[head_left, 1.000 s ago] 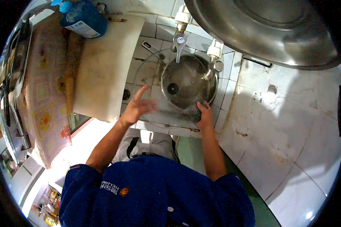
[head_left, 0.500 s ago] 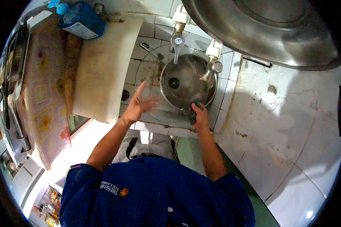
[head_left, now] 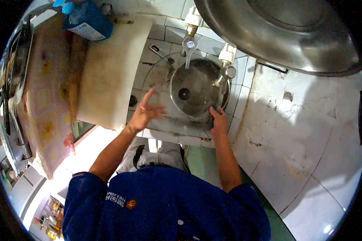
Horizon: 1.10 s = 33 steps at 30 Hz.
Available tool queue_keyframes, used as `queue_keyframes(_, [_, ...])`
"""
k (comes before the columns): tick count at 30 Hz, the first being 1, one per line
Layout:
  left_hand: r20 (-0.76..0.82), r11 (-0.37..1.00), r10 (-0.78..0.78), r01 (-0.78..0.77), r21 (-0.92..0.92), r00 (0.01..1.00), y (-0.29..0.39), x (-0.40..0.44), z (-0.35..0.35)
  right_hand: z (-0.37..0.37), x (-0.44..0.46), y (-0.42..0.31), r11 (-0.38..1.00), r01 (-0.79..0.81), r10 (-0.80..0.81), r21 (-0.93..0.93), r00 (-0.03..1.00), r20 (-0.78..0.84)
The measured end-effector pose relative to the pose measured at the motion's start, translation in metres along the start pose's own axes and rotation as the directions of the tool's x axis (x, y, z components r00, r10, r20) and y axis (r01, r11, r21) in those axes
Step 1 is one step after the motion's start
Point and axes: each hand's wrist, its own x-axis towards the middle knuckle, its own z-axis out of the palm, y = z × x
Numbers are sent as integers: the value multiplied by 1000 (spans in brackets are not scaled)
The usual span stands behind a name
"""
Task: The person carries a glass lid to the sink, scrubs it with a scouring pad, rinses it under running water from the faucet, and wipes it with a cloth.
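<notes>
A large clear round glass lid with a dark centre fitting lies over the sink area. My left hand is at its left edge, thumb stretched along the rim and fingers apart, blurred and seen partly through the glass; it appears to hold the lid. At the lower right rim, my right hand is closed on a dark scouring pad, mostly hidden by the fingers, pressed to the glass. Below the lid is a round metal sink basin.
Two taps, one with a lever and one with a spout, stand behind the basin. A cutting board and a blue soap bottle are to the left. A big metal bowl overhangs the tiled counter at right.
The glass lid has shifted slightly toward my body. My right hand with the scouring pad has moved a little right along the rim. My left hand stays nearly in place.
</notes>
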Motion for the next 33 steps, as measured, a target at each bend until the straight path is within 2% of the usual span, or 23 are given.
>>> queue_keyframes(3, [61,996,-8,13,-86,998,14,14,-9,4,19,-10,988,107,-106,-108,994,18])
queue_keyframes(4, [37,995,-36,39,-88,999,19,16,-8,12,23,-22,867,278,-331,-414,942,-61])
queue_keyframes(5, [39,996,-35,38,-85,999,19,15,-7,18,21,-32,631,366,-550,-684,833,-62])
queue_keyframes(6, [28,999,-25,26,-46,999,20,13,-6,33,5,-43,453,446,-672,-772,740,33])
queue_keyframes(7, [18,1000,-14,14,-5,1000,21,10,-5,35,4,-40,457,448,-673,-769,739,31])
queue_keyframes(9, [36,1000,13,-13,-8,999,19,6,-4,35,2,-32,-196,399,-792,-896,473,385])
queue_keyframes(11, [48,999,43,-42,-20,998,16,3,-3,41,4,-27,-248,434,-770,-866,454,448])
queue_keyframes(13, [-22,999,-42,42,27,999,19,1,1,53,12,-24,-436,458,-765,-775,265,587])
queue_keyframes(14, [-21,998,-46,47,29,999,19,0,2,62,22,-22,-459,612,-755,-644,113,646])
queue_keyframes(15, [-6,999,-34,34,21,999,19,0,3,82,18,-21,-310,722,-659,-619,306,687])
queue_keyframes(16, [11,1000,-20,20,14,1000,20,2,4,102,22,-16,-373,779,-656,-503,162,737])
queue_keyframes(17, [19,1000,-21,21,17,1000,23,2,9,124,14,-28,-449,758,-577,-474,159,801])
queue_keyframes(19, [81,996,-72,67,54,994,32,3,19,156,13,-46,-377,829,-566,-413,147,811])
queue_keyframes(21, [71,995,-86,82,57,994,30,0,23,175,17,-61,-523,804,-493,-285,-13,870])
queue_keyframes(22, [64,994,-100,96,55,993,29,-2,23,174,5,-82,-506,796,-476,-333,64,877])
queue_keyframes(23, [65,994,-99,95,57,993,25,-5,22,169,3,-94,-466,742,-465,-483,259,846])
queue_keyframes(25, [43,997,-76,75,24,996,21,-5,17,137,41,-70,-317,712,-767,-626,196,611])
queue_keyframes(26, [34,997,-69,69,19,997,22,-5,15,128,38,-55,-384,594,-832,-706,109,544])
queue_keyframes(27, [55,997,-63,60,55,996,23,-3,14,129,24,-47,-386,596,-829,-704,111,549])
queue_keyframes(29, [97,994,-65,56,90,993,22,1,18,146,-9,-38,-228,786,-562,-575,376,736])
queue_keyframes(31, [95,997,-69,66,30,993,30,4,23,172,-11,-38,-344,895,-577,-284,37,816])
queue_keyframes(32, [35,996,-82,81,22,996,30,1,23,178,-2,-44,-383,850,-565,-361,94,820])
queue_keyframes(33, [35,996,-85,84,32,996,30,-2,22,176,9,-60,-327,797,-520,-508,297,801])
